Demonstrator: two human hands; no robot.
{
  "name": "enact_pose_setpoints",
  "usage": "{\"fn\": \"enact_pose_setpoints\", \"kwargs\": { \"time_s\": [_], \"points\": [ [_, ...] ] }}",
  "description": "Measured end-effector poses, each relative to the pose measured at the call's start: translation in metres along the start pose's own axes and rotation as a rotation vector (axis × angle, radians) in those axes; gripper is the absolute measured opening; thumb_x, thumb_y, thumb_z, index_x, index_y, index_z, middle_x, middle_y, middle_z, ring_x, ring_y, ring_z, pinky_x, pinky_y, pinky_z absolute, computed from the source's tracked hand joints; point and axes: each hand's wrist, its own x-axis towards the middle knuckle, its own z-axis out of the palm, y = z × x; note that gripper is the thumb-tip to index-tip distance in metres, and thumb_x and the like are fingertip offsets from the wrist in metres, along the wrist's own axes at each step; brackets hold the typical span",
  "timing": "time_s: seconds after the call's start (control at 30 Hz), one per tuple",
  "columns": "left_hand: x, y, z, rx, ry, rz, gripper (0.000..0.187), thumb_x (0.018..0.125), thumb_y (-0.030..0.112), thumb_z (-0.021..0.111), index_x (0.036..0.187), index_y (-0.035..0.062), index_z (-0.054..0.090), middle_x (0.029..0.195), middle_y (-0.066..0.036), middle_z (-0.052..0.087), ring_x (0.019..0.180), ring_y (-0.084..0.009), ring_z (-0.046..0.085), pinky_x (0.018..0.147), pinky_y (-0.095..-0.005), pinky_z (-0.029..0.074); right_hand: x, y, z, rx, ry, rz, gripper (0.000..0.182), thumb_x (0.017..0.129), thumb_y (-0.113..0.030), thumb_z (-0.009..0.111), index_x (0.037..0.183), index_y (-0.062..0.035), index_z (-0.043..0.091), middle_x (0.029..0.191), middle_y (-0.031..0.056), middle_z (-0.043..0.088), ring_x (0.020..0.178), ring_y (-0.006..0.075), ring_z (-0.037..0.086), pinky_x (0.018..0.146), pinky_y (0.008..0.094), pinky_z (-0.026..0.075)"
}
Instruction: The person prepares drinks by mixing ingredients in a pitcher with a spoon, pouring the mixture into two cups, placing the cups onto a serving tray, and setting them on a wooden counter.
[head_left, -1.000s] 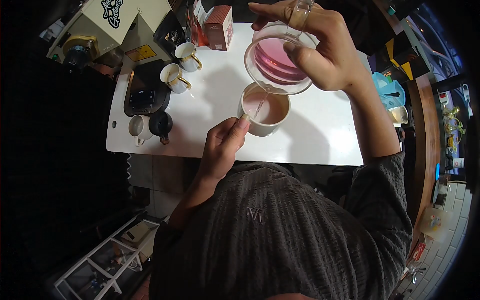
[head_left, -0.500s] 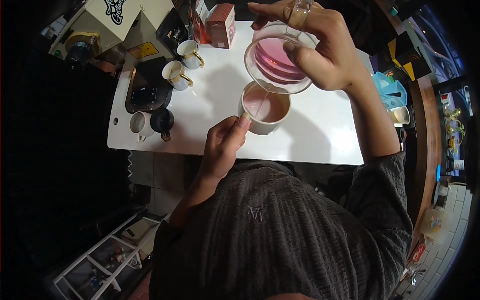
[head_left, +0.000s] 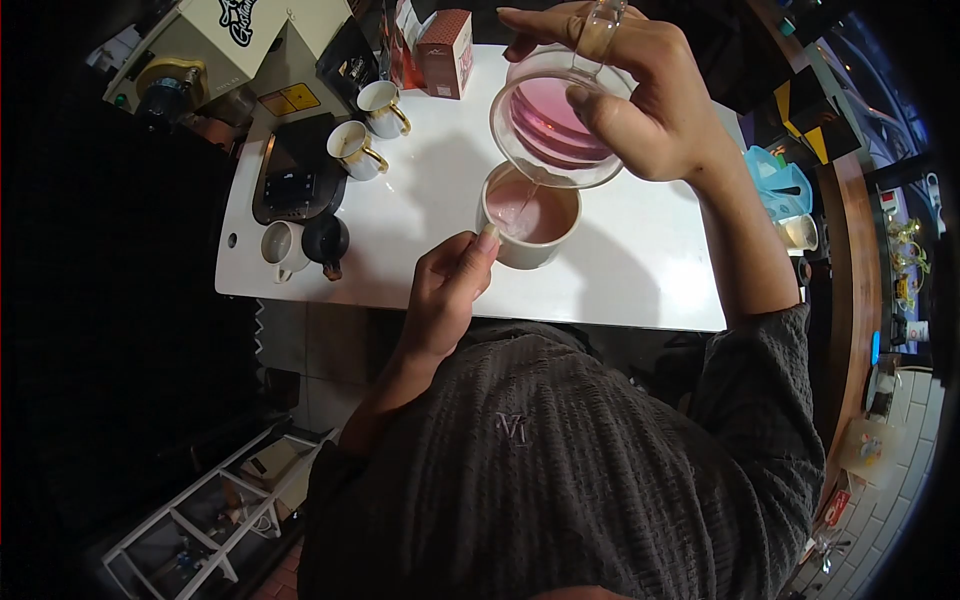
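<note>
My right hand (head_left: pixel 640 95) is closed on the handle of a clear glass pitcher (head_left: pixel 510 140), which is tilted over a white mug. Pink liquid (head_left: pixel 550 112) shows inside the pitcher, and a thin stream runs from its lip into the mug (head_left: pixel 532 256). The mug has pink liquid in it, with ripples and bubbles where the stream lands. My left hand (head_left: pixel 450 285) grips the mug at its near left side, thumb up at the rim; the curled fingers hide the handle.
On the white table (head_left: pixel 440 215), two gold-handled cups (head_left: pixel 352 150) stand at the left, by a black scale (head_left: pixel 290 185). A white cup (head_left: pixel 281 248) and a small black pot (head_left: pixel 325 242) sit nearer. A red box (head_left: pixel 445 55) is at the back, a beige machine (head_left: pixel 200 50) at far left.
The stream into the mug now stirs up more ripples and bubbles on the surface. Both hands and the pitcher hold nearly the same place.
</note>
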Motion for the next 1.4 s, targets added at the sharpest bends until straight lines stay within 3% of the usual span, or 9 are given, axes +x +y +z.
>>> {"fn": "enact_pose_setpoints", "kwargs": {
  "time_s": [0.23,0.3,0.33,0.47,0.57,0.7,1.13,1.33,1.4],
  "points": [
    [-0.001,0.002,0.002,-0.02,0.01,0.005,0.039,0.097,0.024,0.051,0.063,0.0087,0.043,0.057,0.007,0.032,0.054,-0.003,0.027,0.05,-0.0228,0.021,0.002,-0.01,-0.012,-0.04,-0.139,0.1,0.04,0.066,-0.023,0.055,0.085,0.0112,0.066,0.069,0.0196,0.064,0.059,0.0289,0.062,0.06,0.0352,0.048],
    [-0.001,0.002,0.001,0.006,-0.003,0.01,0.038,0.097,0.024,0.049,0.064,0.0086,0.042,0.057,0.005,0.034,0.054,-0.0045,0.028,0.051,-0.0224,0.022,0.002,-0.018,-0.014,-0.2,-0.233,0.145,0.06,0.062,-0.024,0.049,0.111,0.0076,0.062,0.093,0.018,0.068,0.087,0.0279,0.065,0.085,0.0363,0.048],
    [-0.001,0.003,0.0,0.031,-0.014,0.01,0.036,0.097,0.024,0.048,0.065,0.0085,0.04,0.058,0.002,0.036,0.054,-0.006,0.03,0.051,-0.022,0.023,0.003,-0.018,-0.015,-0.208,-0.228,0.141,0.06,0.062,-0.024,0.049,0.111,0.0076,0.062,0.093,0.018,0.068,0.087,0.0279,0.065,0.085,0.0363,0.048],
    [-0.001,0.003,0.001,0.03,-0.013,0.016,0.037,0.097,0.025,0.048,0.065,0.0087,0.04,0.057,0.002,0.036,0.053,-0.006,0.03,0.05,-0.0219,0.023,-0.001,-0.015,-0.02,-0.262,-0.259,0.149,0.056,0.061,-0.026,0.048,0.103,0.0067,0.065,0.095,0.018,0.069,0.087,0.0294,0.065,0.084,0.037,0.047],
    [-0.001,0.002,0.001,0.04,-0.01,0.019,0.037,0.097,0.026,0.048,0.065,0.0088,0.04,0.057,0.002,0.036,0.052,-0.0061,0.03,0.05,-0.022,0.023,-0.003,-0.004,-0.011,-0.222,-0.098,0.039,0.032,0.061,-0.029,0.056,0.055,0.0012,0.051,0.056,0.0191,0.05,0.057,0.0356,0.054,0.059,0.0401,0.045],
    [-0.001,0.003,0.001,0.028,-0.024,0.023,0.037,0.097,0.025,0.047,0.065,0.0087,0.04,0.058,0.002,0.035,0.052,-0.0061,0.031,0.05,-0.0221,0.023,-0.002,-0.003,-0.011,-0.187,-0.022,-0.055,0.03,0.058,-0.027,0.055,0.054,0.0018,0.05,0.056,0.0192,0.049,0.056,0.0363,0.053,0.059,0.0402,0.045],
    [0.0,0.009,-0.002,0.06,-0.073,-0.014,0.037,0.098,0.026,0.046,0.066,0.0096,0.04,0.06,0.004,0.033,0.053,-0.0055,0.03,0.05,-0.0219,0.023,0.005,-0.012,-0.017,-0.214,-0.078,-0.005,0.03,0.058,-0.027,0.054,0.053,0.0016,0.049,0.053,0.0201,0.047,0.052,0.0357,0.051,0.058,0.0389,0.046],
    [0.0,0.012,-0.006,0.043,-0.103,-0.029,0.037,0.098,0.028,0.047,0.066,0.0109,0.039,0.06,0.005,0.033,0.053,-0.0048,0.029,0.05,-0.0217,0.023,0.005,-0.017,-0.016,-0.228,-0.046,0.007,0.034,0.06,-0.03,0.053,0.063,0.003,0.059,0.064,0.0211,0.058,0.057,0.0358,0.056,0.061,0.0404,0.047],
    [0.001,0.012,-0.007,0.038,-0.11,-0.039,0.037,0.098,0.028,0.047,0.066,0.011,0.039,0.06,0.005,0.033,0.053,-0.0047,0.029,0.05,-0.0217,0.023,0.004,-0.026,-0.022,-0.283,-0.216,0.209,0.053,0.058,-0.028,0.048,0.094,0.0057,0.068,0.097,0.0186,0.068,0.088,0.0322,0.064,0.084,0.0399,0.046]
  ]
}}
